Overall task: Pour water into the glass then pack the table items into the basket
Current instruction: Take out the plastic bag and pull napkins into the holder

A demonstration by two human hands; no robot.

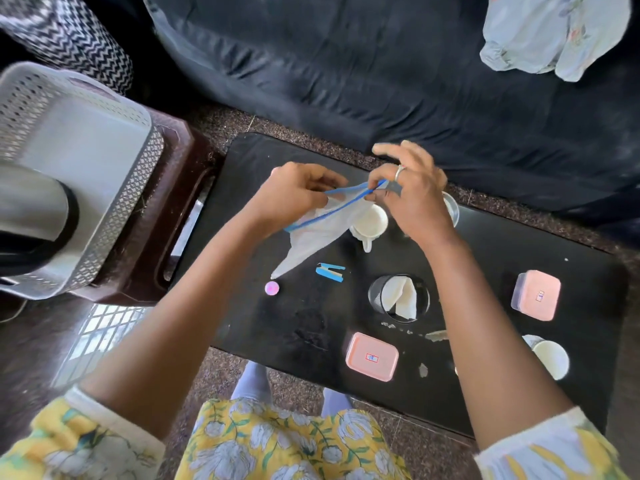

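Both hands hold a clear zip bag [318,233] with a blue seal above the black table [284,327]. My left hand [294,195] pinches the seal's left part and my right hand [412,195] pinches its right end. Below the bag stands a white mug [370,223]. The glass [452,209] is mostly hidden behind my right hand. On the table lie a blue stapler [330,271], a pink ball [272,288], two pink-lidded boxes [372,356] [536,295], a black mesh cup [398,297] holding a white cloth, and a white cup [550,358]. The grey basket [86,161] sits at the left with a steel kettle [34,216] in it.
The basket rests on a dark brown stool [166,216] left of the table. A dark sofa [381,64] runs behind the table, with a pale cloth [554,36] on it. A zigzag-patterned fabric [69,32] is at the top left. Crumbs and scraps lie on the table's right half.
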